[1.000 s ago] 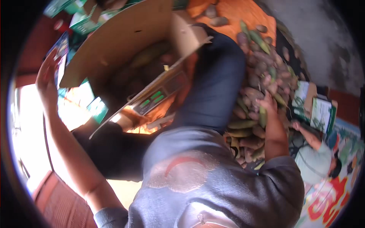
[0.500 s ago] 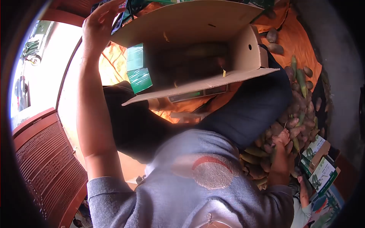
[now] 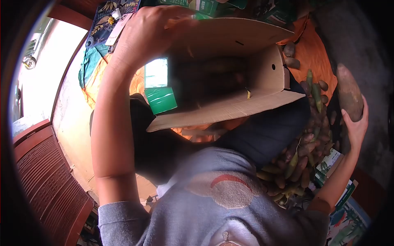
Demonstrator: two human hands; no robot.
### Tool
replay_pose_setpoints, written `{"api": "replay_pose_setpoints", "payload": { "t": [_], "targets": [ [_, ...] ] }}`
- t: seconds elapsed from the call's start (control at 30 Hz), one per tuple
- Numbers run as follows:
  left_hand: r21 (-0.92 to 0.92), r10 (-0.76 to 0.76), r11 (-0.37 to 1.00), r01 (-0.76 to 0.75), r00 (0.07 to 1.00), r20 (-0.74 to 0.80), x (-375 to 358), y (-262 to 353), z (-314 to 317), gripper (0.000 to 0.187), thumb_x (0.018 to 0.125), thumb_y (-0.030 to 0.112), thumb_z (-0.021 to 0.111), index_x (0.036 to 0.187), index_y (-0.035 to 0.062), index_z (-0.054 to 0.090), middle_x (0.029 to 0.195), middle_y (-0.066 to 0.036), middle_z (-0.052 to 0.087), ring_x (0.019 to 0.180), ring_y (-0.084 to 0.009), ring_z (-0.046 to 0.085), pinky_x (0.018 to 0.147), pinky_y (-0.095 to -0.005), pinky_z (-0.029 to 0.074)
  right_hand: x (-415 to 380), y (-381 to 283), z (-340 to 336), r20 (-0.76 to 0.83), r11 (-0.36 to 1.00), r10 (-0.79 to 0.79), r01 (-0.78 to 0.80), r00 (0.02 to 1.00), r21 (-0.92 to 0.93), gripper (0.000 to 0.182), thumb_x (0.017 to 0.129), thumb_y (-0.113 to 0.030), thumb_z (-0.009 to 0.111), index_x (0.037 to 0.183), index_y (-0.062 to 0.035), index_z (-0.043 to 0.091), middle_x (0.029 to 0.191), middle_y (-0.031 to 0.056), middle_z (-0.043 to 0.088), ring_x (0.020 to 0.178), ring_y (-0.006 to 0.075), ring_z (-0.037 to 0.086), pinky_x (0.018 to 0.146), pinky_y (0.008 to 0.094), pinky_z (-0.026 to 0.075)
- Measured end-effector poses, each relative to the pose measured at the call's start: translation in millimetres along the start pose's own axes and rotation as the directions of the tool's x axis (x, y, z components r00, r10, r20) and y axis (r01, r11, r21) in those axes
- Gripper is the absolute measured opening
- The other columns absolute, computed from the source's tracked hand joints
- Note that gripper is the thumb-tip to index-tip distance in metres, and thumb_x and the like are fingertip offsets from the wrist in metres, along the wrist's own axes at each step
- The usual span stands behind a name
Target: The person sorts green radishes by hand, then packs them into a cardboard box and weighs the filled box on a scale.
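Observation:
In my right hand (image 3: 356, 126) is a large brown tuber (image 3: 349, 88), held upright with fingers around its lower end. It is up above the pile on my right. At the far left corner of an open cardboard box (image 3: 230, 117), my left hand (image 3: 150, 35) lies over the upper flap. Its fingers are bent over the flap's edge and slightly blurred. The box is tilted with its opening toward me. Dark inside, it holds long shapes that I cannot make out clearly. Green-and-white panels (image 3: 161, 100) show at its left side.
Many brown tubers (image 3: 301, 164) and a few long green ones (image 3: 316, 96) lie heaped at my right. An orange sheet (image 3: 318, 49) is underneath. Printed cartons (image 3: 330, 160) stand at lower right. A patterned bag (image 3: 106, 20) is at upper left, above a red-brown carved panel (image 3: 53, 180).
My right hand has risen from the pile with the large tuber in it. My left hand has moved right, onto the box flap. The view has shifted slightly.

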State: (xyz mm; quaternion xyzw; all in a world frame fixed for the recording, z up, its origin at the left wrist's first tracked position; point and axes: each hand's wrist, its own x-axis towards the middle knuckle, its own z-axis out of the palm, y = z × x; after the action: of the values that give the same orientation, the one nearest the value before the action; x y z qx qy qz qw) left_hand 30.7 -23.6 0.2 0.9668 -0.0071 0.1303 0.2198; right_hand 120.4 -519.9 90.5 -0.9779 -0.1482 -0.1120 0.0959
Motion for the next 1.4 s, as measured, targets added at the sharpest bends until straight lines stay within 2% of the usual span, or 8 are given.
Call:
{"api": "replay_pose_setpoints", "payload": {
  "t": [0.23, 0.43, 0.63, 0.8, 1.0, 1.23, 1.33, 1.4],
  "targets": [
    [0.101, 0.014, 0.995, -0.017, 0.999, 0.033, -10, -3, 4, 0.021, 0.083, 0.023, 0.064, 0.098, 0.0094, 0.068, 0.079, -0.014, 0.066, 0.07, -0.0301, 0.064, 0.067, -0.0384, 0.051, 59, -194, 68, 0.337, 0.719, -0.692, 0.647, 0.638, 0.252, 0.066, 0.054, -0.02, 0.075, 0.113, -0.001, 0.053, 0.105, 0.0136, 0.058, 0.097, 0.0317, 0.058, 0.082, 0.0396, 0.047],
    [0.093, -0.023, 0.996, 0.016, 0.997, 0.068, -16, -6, -1, 0.016, 0.085, 0.017, 0.059, 0.096, 0.0087, 0.067, 0.076, -0.014, 0.064, 0.074, -0.0314, 0.063, 0.067, -0.041, 0.049, 48, -262, 193, 0.801, 0.646, -0.54, 0.737, 0.257, 0.199, 0.064, 0.056, -0.034, 0.076, 0.106, 0.0002, 0.057, 0.102, 0.0162, 0.062, 0.095, 0.0317, 0.061, 0.075, 0.0423, 0.051],
    [0.08, -0.028, 0.997, 0.023, 0.998, 0.064, -16, -7, 1, 0.014, 0.085, 0.016, 0.059, 0.092, 0.0087, 0.067, 0.078, -0.014, 0.065, 0.074, -0.0313, 0.063, 0.068, -0.0408, 0.049, 32, -295, 223, 0.899, 0.709, -0.432, 0.644, 0.076, 0.287, 0.069, 0.064, -0.036, 0.076, 0.118, -0.001, 0.051, 0.11, 0.0211, 0.058, 0.103, 0.0357, 0.057, 0.085, 0.0446, 0.047],
    [0.088, 0.026, 0.996, -0.029, 0.999, 0.033, -15, -11, 3, 0.013, 0.083, 0.013, 0.059, 0.092, 0.0083, 0.067, 0.079, -0.014, 0.065, 0.074, -0.0316, 0.063, 0.068, -0.0405, 0.05, 55, -254, 154, 0.519, 0.69, -0.719, 0.561, 0.462, 0.457, 0.045, 0.079, -0.022, 0.066, 0.119, -0.0056, 0.053, 0.108, 0.0181, 0.061, 0.101, 0.0354, 0.059, 0.085, 0.0441, 0.048],
    [0.02, 0.064, 0.998, -0.064, 0.998, 0.013, -15, -9, 1, 0.017, 0.085, 0.015, 0.059, 0.099, 0.0092, 0.068, 0.089, -0.012, 0.067, 0.077, -0.029, 0.065, 0.07, -0.0364, 0.05, 45, -111, 43, 0.035, 0.849, -0.199, 0.154, 0.979, 0.506, 0.029, 0.088, -0.013, 0.062, 0.115, -0.0039, 0.06, 0.102, 0.007, 0.065, 0.095, 0.0128, 0.06, 0.086, 0.0251, 0.047],
    [-0.169, 0.016, 0.985, -0.027, 0.998, -0.068, -8, -46, -1, 0.035, 0.096, 0.026, 0.048, 0.13, 0.0216, 0.051, 0.125, -0.007, 0.057, 0.113, -0.0215, 0.056, 0.096, -0.0366, 0.044, -108, 155, 42, 0.168, 0.853, 0.487, -0.508, 0.857, 0.118, 0.054, 0.091, -0.048, 0.05, 0.08, 0.0028, 0.068, 0.07, 0.0094, 0.067, 0.069, 0.0138, 0.062, 0.069, 0.0265, 0.047],
    [-0.297, 0.026, 0.954, -0.048, 0.996, -0.08, -7, -76, -5, 0.042, 0.097, 0.036, 0.041, 0.134, 0.017, 0.046, 0.136, -0.009, 0.047, 0.12, -0.0257, 0.05, 0.102, -0.0415, 0.039, -188, 204, 54, 0.218, 0.702, 0.672, -0.702, 0.708, 0.117, 0.051, 0.091, -0.044, 0.051, 0.074, 0.0009, 0.066, 0.065, 0.01, 0.066, 0.065, 0.0178, 0.063, 0.066, 0.03, 0.049],
    [-0.402, -0.087, 0.914, 0.052, 0.994, -0.071, -6, -76, -4, 0.045, 0.098, 0.039, 0.037, 0.135, 0.0148, 0.045, 0.139, -0.008, 0.043, 0.121, -0.0285, 0.049, 0.102, -0.0441, 0.039, -277, 297, 88, 0.205, 0.782, 0.623, -0.592, 0.755, -0.196, 0.023, 0.088, -0.022, 0.055, 0.095, -0.0029, 0.065, 0.097, 0.0177, 0.065, 0.088, 0.0291, 0.064, 0.08, 0.0373, 0.049]
  ]
}}
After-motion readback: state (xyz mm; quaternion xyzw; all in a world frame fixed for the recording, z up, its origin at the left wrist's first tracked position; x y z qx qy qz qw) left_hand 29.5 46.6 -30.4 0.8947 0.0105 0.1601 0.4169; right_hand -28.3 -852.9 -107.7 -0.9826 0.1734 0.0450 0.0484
